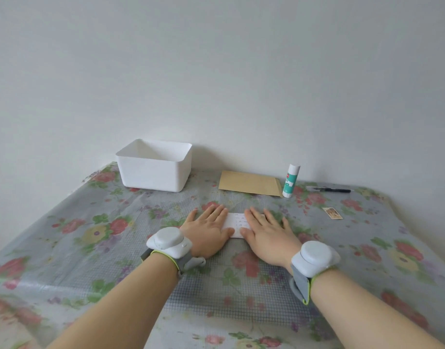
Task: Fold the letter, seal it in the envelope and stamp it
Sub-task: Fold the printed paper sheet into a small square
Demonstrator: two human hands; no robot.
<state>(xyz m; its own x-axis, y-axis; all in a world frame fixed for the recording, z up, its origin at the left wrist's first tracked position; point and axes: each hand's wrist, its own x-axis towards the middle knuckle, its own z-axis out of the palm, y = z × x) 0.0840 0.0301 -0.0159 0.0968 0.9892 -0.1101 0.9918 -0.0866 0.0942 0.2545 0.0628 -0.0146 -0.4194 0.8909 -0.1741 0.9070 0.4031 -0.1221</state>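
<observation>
White tub [154,170] and black pen [328,189] on floral tablecloth [90,222].

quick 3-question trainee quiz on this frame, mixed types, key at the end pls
1. True or false: both hands, left hand and right hand, lie flat on the letter.
2. What stands upright just right of the envelope? A) glue stick B) pen C) stamp
3. Fill in: the white bin sits at the table's back ____ side.

Key: 1 true; 2 A; 3 left
</observation>
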